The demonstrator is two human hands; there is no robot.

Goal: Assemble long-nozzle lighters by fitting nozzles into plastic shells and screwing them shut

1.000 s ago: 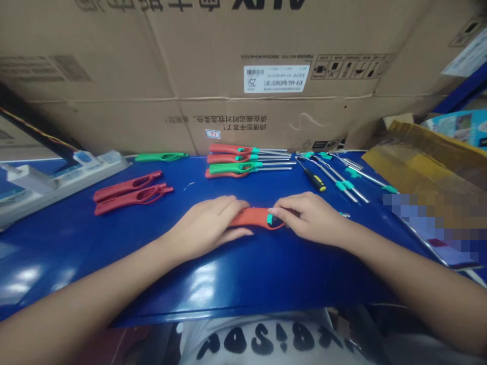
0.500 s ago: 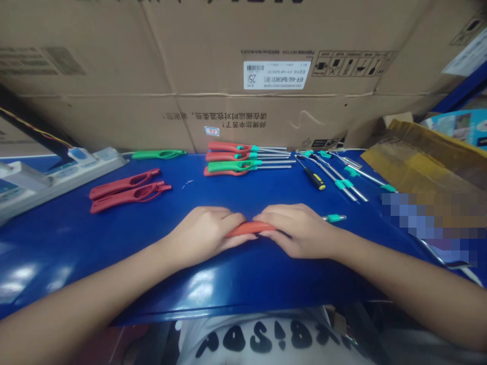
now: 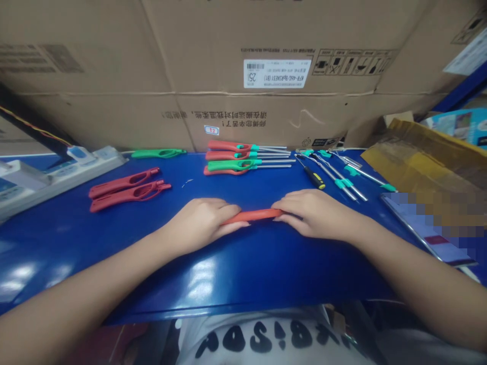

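Above the middle of the blue table, an orange-red lighter handle (image 3: 261,215) stretches between my two hands. My left hand (image 3: 205,220) is closed round its left end, thumb underneath. With fingers and thumb, my right hand (image 3: 315,213) pinches the right end, which its fingers partly hide. Behind them lies a row of red lighters (image 3: 224,145) and a green lighter (image 3: 232,165) with metal tubes. To the left are two red lighter handles (image 3: 125,197), side by side and without tubes. Metal tubes with teal parts (image 3: 344,182) lie at the back right.
A black-and-yellow screwdriver (image 3: 315,178) lies beside the tubes. At the left is a white power strip (image 3: 68,170), and a green lighter handle (image 3: 158,153) lies near the cardboard wall (image 3: 114,76). On the right stands a taped box (image 3: 422,157) with a phone-like flat thing (image 3: 426,233) before it.
My right hand has shifted right and slightly up, exposing more of the lighter handle. The teal-tipped tube beside that hand is out of sight now. My left hand has moved slightly up and left.
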